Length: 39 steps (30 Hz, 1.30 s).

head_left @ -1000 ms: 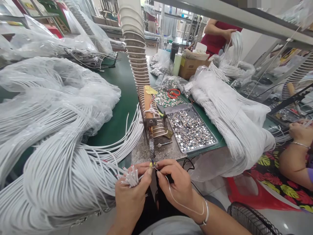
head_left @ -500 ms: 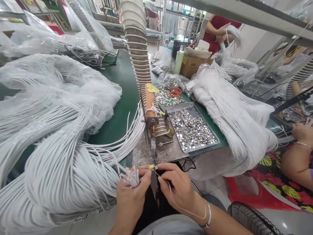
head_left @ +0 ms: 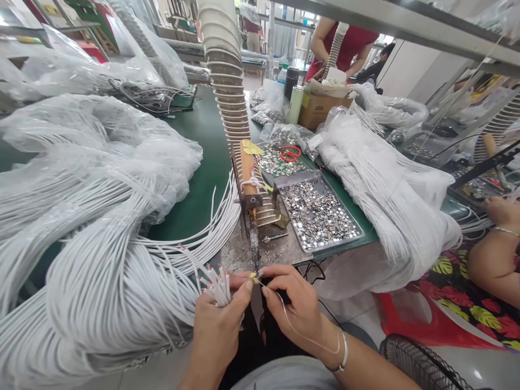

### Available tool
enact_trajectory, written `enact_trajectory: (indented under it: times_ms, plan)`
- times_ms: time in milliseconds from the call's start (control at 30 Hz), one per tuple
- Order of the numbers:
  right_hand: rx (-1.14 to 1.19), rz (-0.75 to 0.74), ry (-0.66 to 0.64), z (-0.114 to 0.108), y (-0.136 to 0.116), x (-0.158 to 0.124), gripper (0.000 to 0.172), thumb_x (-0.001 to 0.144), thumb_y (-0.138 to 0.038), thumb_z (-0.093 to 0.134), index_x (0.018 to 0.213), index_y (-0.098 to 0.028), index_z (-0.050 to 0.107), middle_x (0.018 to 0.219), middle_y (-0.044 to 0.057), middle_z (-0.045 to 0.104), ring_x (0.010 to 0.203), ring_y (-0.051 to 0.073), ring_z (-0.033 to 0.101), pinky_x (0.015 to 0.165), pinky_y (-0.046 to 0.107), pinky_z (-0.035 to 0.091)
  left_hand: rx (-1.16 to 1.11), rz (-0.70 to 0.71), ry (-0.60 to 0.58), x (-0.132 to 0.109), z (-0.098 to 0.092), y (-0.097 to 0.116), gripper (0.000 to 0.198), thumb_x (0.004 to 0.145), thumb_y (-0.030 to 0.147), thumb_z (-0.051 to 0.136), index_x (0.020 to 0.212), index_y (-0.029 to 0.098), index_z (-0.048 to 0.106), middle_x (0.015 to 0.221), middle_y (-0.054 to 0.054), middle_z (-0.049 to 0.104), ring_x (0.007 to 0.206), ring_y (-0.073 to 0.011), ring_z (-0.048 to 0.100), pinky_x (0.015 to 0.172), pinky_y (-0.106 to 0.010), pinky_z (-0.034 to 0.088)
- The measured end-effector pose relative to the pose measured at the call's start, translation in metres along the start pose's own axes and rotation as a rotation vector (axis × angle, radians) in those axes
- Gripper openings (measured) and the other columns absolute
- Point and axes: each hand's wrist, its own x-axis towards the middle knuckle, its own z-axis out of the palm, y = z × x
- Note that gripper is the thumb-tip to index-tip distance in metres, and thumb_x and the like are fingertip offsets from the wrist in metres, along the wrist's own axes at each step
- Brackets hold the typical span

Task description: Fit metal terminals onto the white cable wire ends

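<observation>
White cables (head_left: 220, 288), their reddish tips fanned upward, are held as a bunch in the curled left hand (head_left: 219, 325), just in front of the worktop's (head_left: 211, 135) front edge. Between that hand's thumb and forefinger a tiny piece (head_left: 255, 278) is pinched, right at the tip (head_left: 256, 265) of a wooden-handled tool (head_left: 247, 165); whether tip and piece touch cannot be told. In the right hand (head_left: 298, 304) a thin pale wire (head_left: 286, 318) is pinched, its end led to the same spot, with the forefinger stretched toward the piece.

For good work, it is judged, the piece should be steadied from both sides so that nothing wobbles under the tip. The wire is best fed in small touches, exactly at the meeting point, with fingertips held clear of possibly hot metal. The bunch is better gripped low, its ends turned away from the tip. The tray (head_left: 359, 234) near the worktop's front edge should not be knocked.
</observation>
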Motion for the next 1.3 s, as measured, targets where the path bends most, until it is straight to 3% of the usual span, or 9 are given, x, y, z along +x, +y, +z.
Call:
enact_trajectory:
  times_ms: [533, 733, 967, 1067, 1133, 1233, 1300]
  plan:
    - [-0.008, -0.012, 0.052, 0.003, 0.000, 0.011, 0.010, 0.093, -0.012, 0.057, 0.091, -0.021, 0.061, 0.098, 0.010, 0.071, 0.092, 0.018, 0.070, 0.082, 0.032, 0.061, -0.073, 0.018, 0.057, 0.003, 0.010, 0.013, 0.014, 0.078, 0.025, 0.075, 0.065, 0.021, 0.070, 0.076, -0.001, 0.071, 0.081, -0.0202, 0.066, 0.080, -0.032, 0.052]
    - [-0.011, -0.005, 0.037, 0.003, 0.001, 0.010, 0.011, 0.093, -0.011, 0.057, 0.091, -0.021, 0.061, 0.097, 0.010, 0.071, 0.093, 0.019, 0.070, 0.083, 0.032, 0.061, -0.072, 0.079, 0.049, 0.003, 0.009, 0.005, 0.016, 0.081, 0.023, 0.074, 0.065, 0.022, 0.068, 0.078, 0.000, 0.069, 0.084, -0.0193, 0.064, 0.083, -0.031, 0.051]
    - [-0.018, 0.023, -0.002, 0.003, 0.011, 0.001, 0.009, 0.094, -0.015, 0.056, 0.090, -0.021, 0.060, 0.096, 0.010, 0.071, 0.090, 0.018, 0.070, 0.079, 0.031, 0.060, -0.020, 0.001, 0.036, 0.004, 0.006, -0.005, 0.012, 0.078, 0.024, 0.074, 0.066, 0.023, 0.072, 0.071, 0.001, 0.069, 0.081, -0.0202, 0.065, 0.082, -0.031, 0.052]
    - [0.008, 0.054, -0.032, 0.002, 0.013, -0.002, 0.008, 0.096, -0.017, 0.054, 0.089, -0.021, 0.058, 0.096, 0.010, 0.070, 0.091, 0.018, 0.069, 0.079, 0.031, 0.059, -0.004, -0.016, 0.012, -0.001, 0.004, -0.012, 0.012, 0.080, 0.026, 0.074, 0.068, 0.023, 0.072, 0.078, -0.001, 0.073, 0.087, -0.0215, 0.066, 0.086, -0.033, 0.051]
    - [0.029, 0.097, -0.065, 0.002, 0.015, -0.004, 0.009, 0.097, -0.017, 0.052, 0.089, -0.020, 0.056, 0.094, 0.009, 0.069, 0.089, 0.018, 0.068, 0.077, 0.029, 0.057, 0.003, -0.047, -0.025, -0.005, 0.003, -0.016, 0.013, 0.081, 0.030, 0.074, 0.071, 0.022, 0.072, 0.087, -0.003, 0.076, 0.087, -0.0214, 0.066, 0.081, -0.031, 0.051]
    - [0.021, 0.145, -0.106, 0.002, 0.019, -0.008, 0.012, 0.098, -0.019, 0.049, 0.088, -0.020, 0.054, 0.085, 0.005, 0.064, 0.076, 0.015, 0.063, 0.069, 0.025, 0.052, 0.052, -0.125, -0.107, -0.010, -0.002, -0.019, 0.021, 0.082, 0.039, 0.073, 0.081, 0.019, 0.075, 0.072, -0.001, 0.072, 0.064, -0.0170, 0.062, 0.058, -0.027, 0.047]
    - [-0.018, 0.148, -0.112, -0.001, 0.024, -0.014, 0.014, 0.099, -0.020, 0.047, 0.087, -0.021, 0.053, 0.083, 0.003, 0.061, 0.074, 0.014, 0.060, 0.068, 0.025, 0.050, 0.082, -0.161, -0.149, -0.012, -0.008, -0.021, 0.030, 0.085, 0.046, 0.069, 0.089, 0.017, 0.077, 0.070, -0.002, 0.072, 0.064, -0.0175, 0.063, 0.061, -0.027, 0.049]
